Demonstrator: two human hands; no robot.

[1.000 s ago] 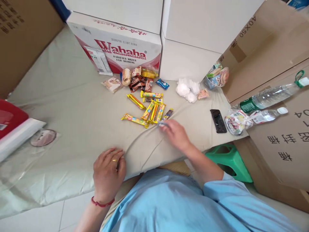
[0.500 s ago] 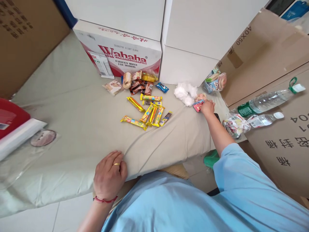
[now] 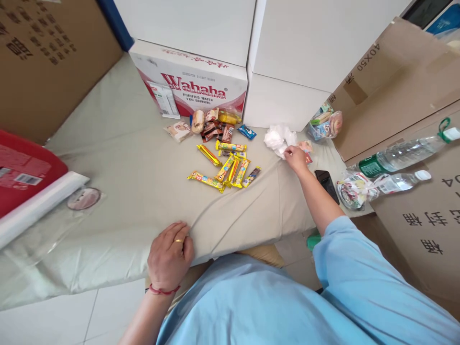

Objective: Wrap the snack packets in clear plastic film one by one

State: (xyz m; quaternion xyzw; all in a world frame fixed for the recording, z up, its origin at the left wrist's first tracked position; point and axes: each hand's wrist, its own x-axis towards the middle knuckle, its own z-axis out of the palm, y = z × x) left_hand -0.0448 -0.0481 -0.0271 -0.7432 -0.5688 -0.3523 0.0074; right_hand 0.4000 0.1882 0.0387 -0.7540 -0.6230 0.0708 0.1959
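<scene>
My right hand [image 3: 296, 158] is at the near edge of a crumpled white plastic bag [image 3: 276, 138], its fingertips pinched together on it. Beside that hand, partly hidden by it, lie small pink and red packets [image 3: 306, 146]. My left hand [image 3: 171, 256], with a gold ring and a red wrist cord, rests on the front edge of the cloth-covered table [image 3: 143, 191], fingers laid down and holding nothing. Between the hands lies a loose group of yellow-wrapped snack bars [image 3: 226, 171]. Behind them sit brown packets [image 3: 211, 130], a round bun [image 3: 198, 121] and a blue packet [image 3: 247, 132].
A Wahaha water carton [image 3: 196, 86] and white boxes [image 3: 287, 100] line the back. To the right are a black phone [image 3: 327, 186], a bagged snack [image 3: 355, 190], plastic bottles [image 3: 406, 155] and cardboard [image 3: 384, 91]. A red object [image 3: 28, 175] and white roll [image 3: 43, 206] lie left.
My right hand has let go of the red-and-blue packet and moved left to the white bag. The phone is now uncovered. My left hand stays in place; the view has shifted slightly.
</scene>
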